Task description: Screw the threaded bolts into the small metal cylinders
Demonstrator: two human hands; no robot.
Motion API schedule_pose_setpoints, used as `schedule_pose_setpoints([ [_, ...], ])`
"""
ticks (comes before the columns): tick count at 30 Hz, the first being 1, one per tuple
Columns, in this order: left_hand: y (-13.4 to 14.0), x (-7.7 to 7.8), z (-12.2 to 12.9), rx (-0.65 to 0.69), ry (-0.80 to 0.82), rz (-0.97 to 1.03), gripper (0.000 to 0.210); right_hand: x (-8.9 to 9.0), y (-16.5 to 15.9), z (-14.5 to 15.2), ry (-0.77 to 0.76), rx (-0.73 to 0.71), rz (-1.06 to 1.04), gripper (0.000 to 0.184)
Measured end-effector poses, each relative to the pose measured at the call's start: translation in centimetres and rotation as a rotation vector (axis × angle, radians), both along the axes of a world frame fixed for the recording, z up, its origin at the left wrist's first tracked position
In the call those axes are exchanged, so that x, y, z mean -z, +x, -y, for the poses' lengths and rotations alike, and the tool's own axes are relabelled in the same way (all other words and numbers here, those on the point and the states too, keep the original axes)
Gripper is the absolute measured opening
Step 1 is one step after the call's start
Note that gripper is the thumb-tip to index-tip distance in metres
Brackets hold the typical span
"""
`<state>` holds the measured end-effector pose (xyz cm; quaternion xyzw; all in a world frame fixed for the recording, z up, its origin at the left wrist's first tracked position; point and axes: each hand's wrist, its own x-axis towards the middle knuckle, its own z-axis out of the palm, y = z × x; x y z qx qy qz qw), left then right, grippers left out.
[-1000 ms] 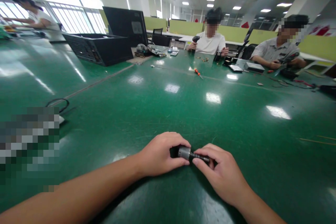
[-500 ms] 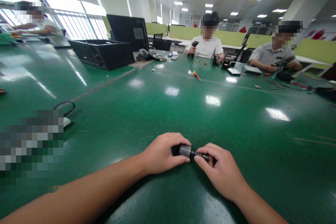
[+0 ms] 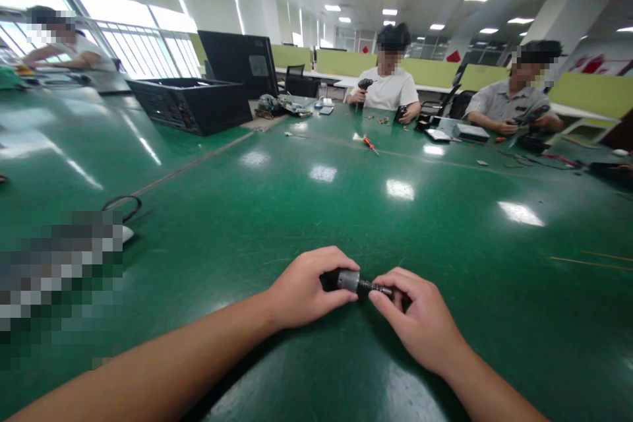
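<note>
A short grey metal cylinder with a thin, dark ridged shaft [image 3: 349, 281] is held level just above the green tabletop, or against it; I cannot tell which. My left hand [image 3: 309, 287] is closed round the cylinder, thumb below and fingers above, and the cylinder's left end is in shadow inside the grip. From the right, my right hand [image 3: 418, 316] pinches the far end of the shaft between thumb and fingers. Part of the shaft shows between the two hands, and its tip is partly hidden by the right fingers.
The green table [image 3: 277, 211] stretches ahead. At left lies a blurred-out object [image 3: 59, 264] with a black cable loop [image 3: 129, 208]. Farther off are a black computer case [image 3: 198, 105], an orange screwdriver [image 3: 368, 144] and scattered parts. Several people sit around, one holding a power drill [image 3: 364, 86].
My right hand has shifted very slightly right, and a little more of the ridged shaft shows. My left hand keeps its hold on the cylinder.
</note>
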<state>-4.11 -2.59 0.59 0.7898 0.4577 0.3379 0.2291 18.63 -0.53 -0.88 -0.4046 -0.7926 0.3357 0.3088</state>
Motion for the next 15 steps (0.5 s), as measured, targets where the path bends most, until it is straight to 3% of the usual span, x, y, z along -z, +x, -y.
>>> schedule_pose_setpoints([
  [15,0.05,-0.15,0.11,-0.034,0.049,0.109,0.03,0.22,-0.14,-0.01,0.016,0.026,-0.063,0.013],
])
